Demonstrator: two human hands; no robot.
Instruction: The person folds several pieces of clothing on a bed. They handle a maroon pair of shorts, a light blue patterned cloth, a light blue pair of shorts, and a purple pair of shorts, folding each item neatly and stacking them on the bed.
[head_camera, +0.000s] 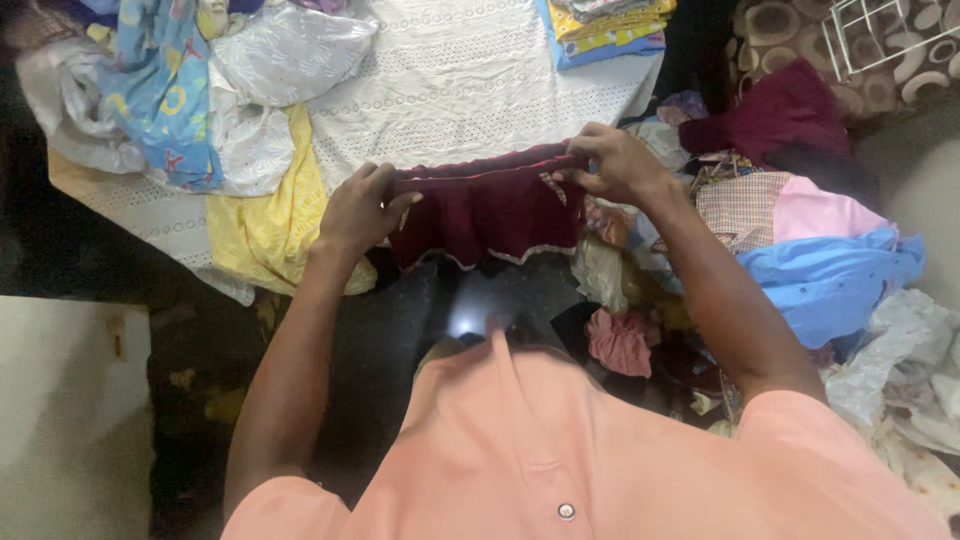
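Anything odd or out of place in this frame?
Nothing damaged or spilled. Both hands, left and right, hold a maroon garment stretched level. Only mess: loose clothes heaped at right and the yellow cloth hanging off the white-covered surface.

Both hands stretch a maroon garment (487, 208) between them: the left hand (357, 213) pinches its left edge, the right hand (617, 163) its upper right corner. Beyond the fingertips lies a white eyelet cloth (470, 80); right of the right fingers, a clothes heap (800, 250).

Person in a peach short-sleeved shirt, seen from above.
The shirt (560, 450) is salmon-peach, with a pointed collar, a front placket and one small round button low on the chest. Both forearms are bare, with no watch, rings or bracelets.
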